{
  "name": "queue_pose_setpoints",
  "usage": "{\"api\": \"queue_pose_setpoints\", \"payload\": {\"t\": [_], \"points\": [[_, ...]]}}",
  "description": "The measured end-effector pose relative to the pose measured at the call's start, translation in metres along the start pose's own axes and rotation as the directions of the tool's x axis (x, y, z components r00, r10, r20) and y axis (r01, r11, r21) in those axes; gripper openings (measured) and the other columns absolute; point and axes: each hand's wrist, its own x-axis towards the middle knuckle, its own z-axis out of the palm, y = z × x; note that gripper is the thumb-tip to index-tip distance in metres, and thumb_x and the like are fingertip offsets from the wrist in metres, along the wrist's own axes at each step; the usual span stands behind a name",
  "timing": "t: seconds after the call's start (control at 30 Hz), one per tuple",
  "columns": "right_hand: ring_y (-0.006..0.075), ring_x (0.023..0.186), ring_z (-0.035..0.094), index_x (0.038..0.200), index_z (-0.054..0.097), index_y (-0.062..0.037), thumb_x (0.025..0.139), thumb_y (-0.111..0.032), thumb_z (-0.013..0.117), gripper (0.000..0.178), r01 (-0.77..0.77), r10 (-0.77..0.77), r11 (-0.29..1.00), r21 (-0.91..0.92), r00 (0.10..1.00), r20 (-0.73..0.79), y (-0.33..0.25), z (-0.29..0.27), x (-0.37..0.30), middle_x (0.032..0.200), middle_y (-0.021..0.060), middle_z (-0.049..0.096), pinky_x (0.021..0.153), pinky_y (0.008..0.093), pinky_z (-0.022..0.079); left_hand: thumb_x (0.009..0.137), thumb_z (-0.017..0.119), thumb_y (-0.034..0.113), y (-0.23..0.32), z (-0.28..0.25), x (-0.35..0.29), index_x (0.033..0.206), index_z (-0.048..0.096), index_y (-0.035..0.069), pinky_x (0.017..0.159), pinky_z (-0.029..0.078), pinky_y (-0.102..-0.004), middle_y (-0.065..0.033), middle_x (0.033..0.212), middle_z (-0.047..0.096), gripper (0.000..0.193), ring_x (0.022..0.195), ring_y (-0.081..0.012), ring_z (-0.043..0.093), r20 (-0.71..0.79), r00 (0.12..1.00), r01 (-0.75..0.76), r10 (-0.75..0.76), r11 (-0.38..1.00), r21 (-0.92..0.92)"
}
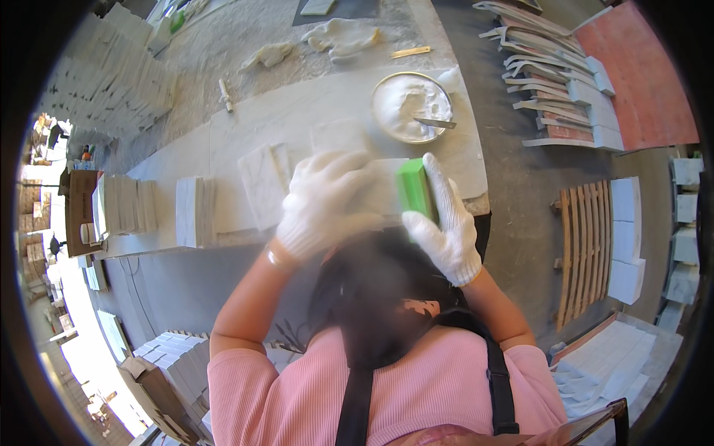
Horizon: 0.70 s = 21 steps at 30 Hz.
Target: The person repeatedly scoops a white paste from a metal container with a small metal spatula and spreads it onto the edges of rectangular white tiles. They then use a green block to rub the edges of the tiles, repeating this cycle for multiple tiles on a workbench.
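Observation:
My right hand point(448, 234), in a white knit glove, grips a green rectangular block point(416, 187), thumb on the near side and fingers along its right side. The block stands at the right end of a pale tile point(385, 178) on the worktable. My left hand point(323, 201), also gloved, is over the tile's left part, blurred by motion, its thumb apart from the fingers. Left of it lie white grey-veined tiles point(260, 186). Beyond the block is a round tub of white paste point(398, 100), a flat blade point(435, 123) resting in it.
The worktable point(201, 160) holds upright tile stacks point(195, 212) at the left and loose gloves point(342, 37) at the far side. Past its right edge are a wooden pallet point(585, 249) and a rack of pale strips point(550, 82). Boxed tiles point(175, 357) stand lower left.

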Motion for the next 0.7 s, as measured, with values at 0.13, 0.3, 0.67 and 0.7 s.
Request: {"api": "queue_pose_setpoints", "payload": {"t": [0.13,0.3,0.67,0.7], "points": [[0.0296,0.123,0.060,0.162,0.035,-0.0055,0.095,-0.026,0.072,0.080,0.086,-0.088,0.995,-0.055,0.995,-0.036,0.023,0.011,0.029,0.133,0.0171,0.061,0.107,0.0403,0.045,0.066,0.089,0.043,-0.008,-0.002,0.004,0.125,0.071,0.012,0.108,0.044,-0.0477,-0.0107,0.136,0.067,0.070,0.126,-0.0350,0.060,0.010,1.000,-0.015,0.015,1.000,0.007],[0.0254,0.121,0.061,0.158,0.041,0.0002,0.090,-0.012,0.074,0.077,0.079,-0.083,0.994,-0.076,0.995,-0.046,0.026,0.005,0.041,0.137,0.0169,0.060,0.106,0.0362,0.047,0.065,0.089,0.042,-0.004,-0.004,0.005,0.126,0.071,0.012,0.107,0.044,-0.0480,-0.0102,0.135,0.067,0.070,0.125,-0.0346,0.061,-0.009,1.000,-0.016,0.016,1.000,0.017],[0.0227,0.143,0.047,0.161,0.032,0.0041,0.094,-0.014,0.069,0.079,-0.065,0.065,0.984,0.165,0.998,0.004,0.024,0.002,0.026,0.156,0.0183,0.048,0.119,0.0350,0.035,0.066,0.090,0.045,-0.005,0.000,0.004,0.124,0.070,0.011,0.106,0.044,-0.0482,-0.0103,0.136,0.067,0.071,0.124,-0.0353,0.061,-0.016,0.999,-0.039,0.040,0.999,0.010],[0.0238,0.146,0.044,0.161,0.029,0.0048,0.093,-0.014,0.069,0.081,-0.064,0.059,0.981,0.185,0.998,0.035,0.018,0.000,0.007,0.159,0.0198,0.045,0.121,0.0356,0.032,0.066,0.090,0.045,-0.007,0.001,0.004,0.124,0.070,0.010,0.107,0.044,-0.0483,-0.0104,0.136,0.067,0.070,0.125,-0.0352,0.061,-0.017,0.999,-0.047,0.047,0.999,0.009]]}}
